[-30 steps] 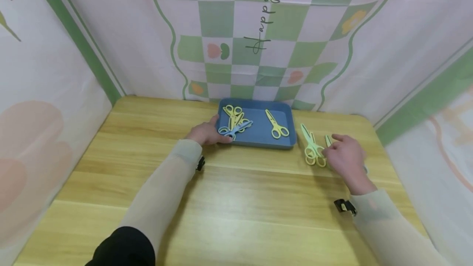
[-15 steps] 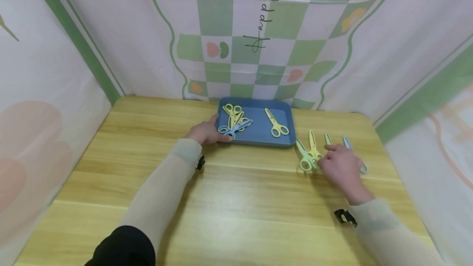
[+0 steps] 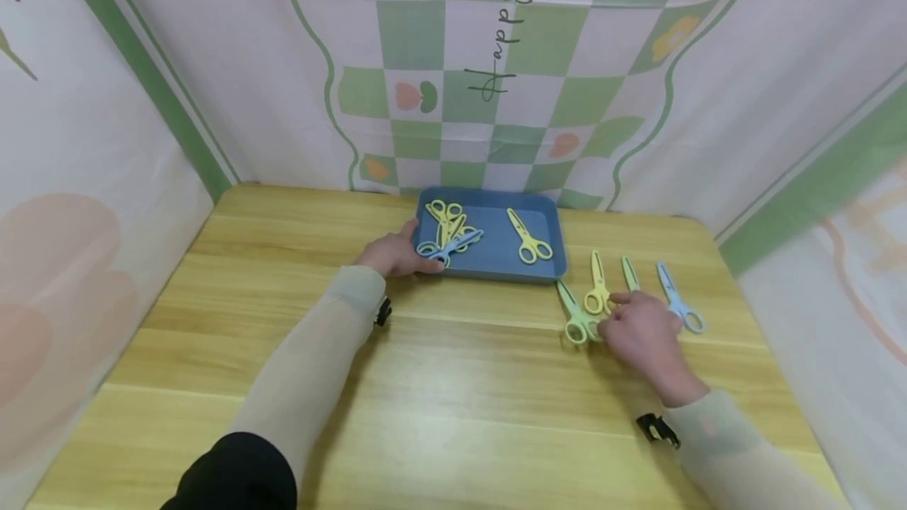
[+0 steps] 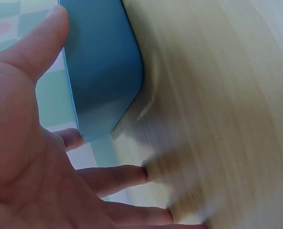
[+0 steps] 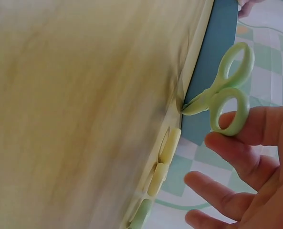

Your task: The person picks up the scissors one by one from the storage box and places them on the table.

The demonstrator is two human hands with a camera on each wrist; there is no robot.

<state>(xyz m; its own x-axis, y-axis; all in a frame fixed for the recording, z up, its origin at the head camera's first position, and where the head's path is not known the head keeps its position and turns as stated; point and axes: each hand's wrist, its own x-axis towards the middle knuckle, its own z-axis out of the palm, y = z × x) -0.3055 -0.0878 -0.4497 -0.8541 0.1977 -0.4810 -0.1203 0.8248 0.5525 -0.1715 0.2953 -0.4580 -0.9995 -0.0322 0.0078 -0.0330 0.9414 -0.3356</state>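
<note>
Light green scissors [image 3: 570, 304] slant beside the tray's front right corner. In the right wrist view, my right hand [image 5: 258, 176] pinches one handle loop of these green scissors [image 5: 231, 131] between thumb and forefinger. The blades point down, tip at the wood. My left hand [image 3: 397, 256] rests at the front left corner of the blue tray [image 3: 503, 266]. In the left wrist view, its thumb and forefinger touch the tray wall [image 4: 100, 62], and the other fingers spread straight toward the tabletop. Yellow scissors [image 3: 597, 272] lie nearest my right hand, which partly covers a second green pair [image 3: 630, 272].
Blue scissors [image 3: 668, 287] lie farther right on the wooden table [image 3: 453, 408]. Inside the tray, yellow scissors [image 3: 524, 234] lie at the right, while more yellow scissors [image 3: 441, 219] and blue scissors [image 3: 465, 239] overlap at the left. A patterned cloth [image 3: 489, 132] hangs behind.
My right hand has moved left and nearer me, carrying the green scissors away from over the yellow pair. The blue scissors at right have come into sight. My left hand stays at the tray.
</note>
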